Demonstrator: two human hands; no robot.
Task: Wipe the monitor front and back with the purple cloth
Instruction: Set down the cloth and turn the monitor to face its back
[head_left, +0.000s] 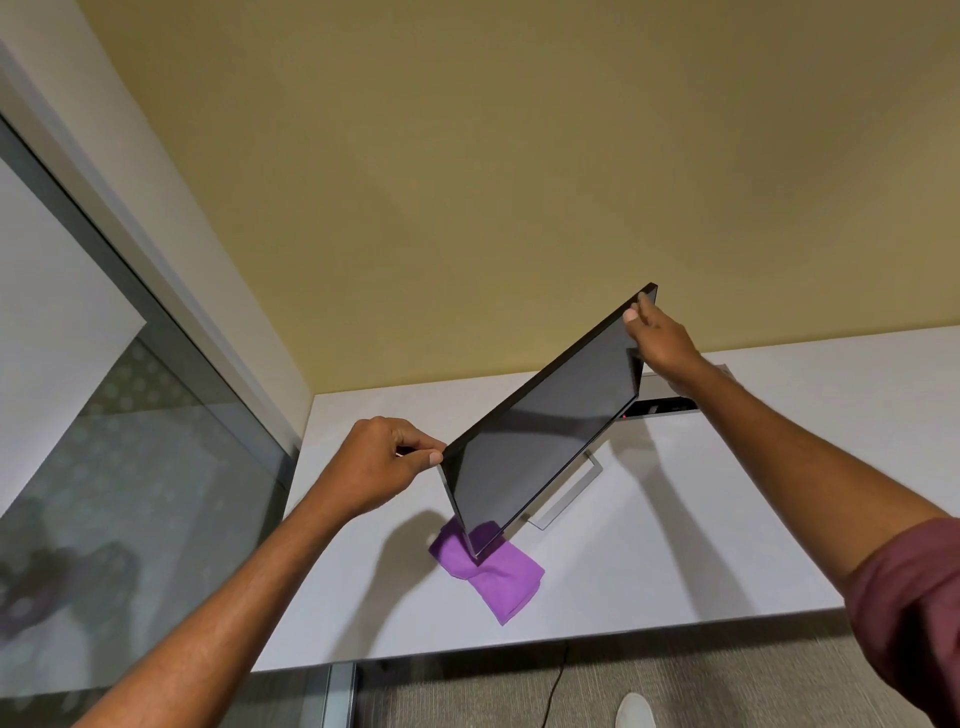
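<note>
A black monitor (545, 431) with a dark, switched-off screen stands turned at an angle on the white desk (675, 545). My left hand (382, 462) grips its near left edge, thumb on the front bezel. At the far top corner my right hand (660, 340) holds the other edge. The purple cloth (498, 571) lies crumpled on the desk, partly under the monitor's lower near corner; neither hand touches it. The silver stand (569, 493) shows below the screen.
A yellow wall rises behind the desk, and a glass partition (130, 467) runs along the left. A slot with a black cable tray (660, 408) is set into the desk's back. A black cable (553, 686) hangs below the front edge over grey carpet.
</note>
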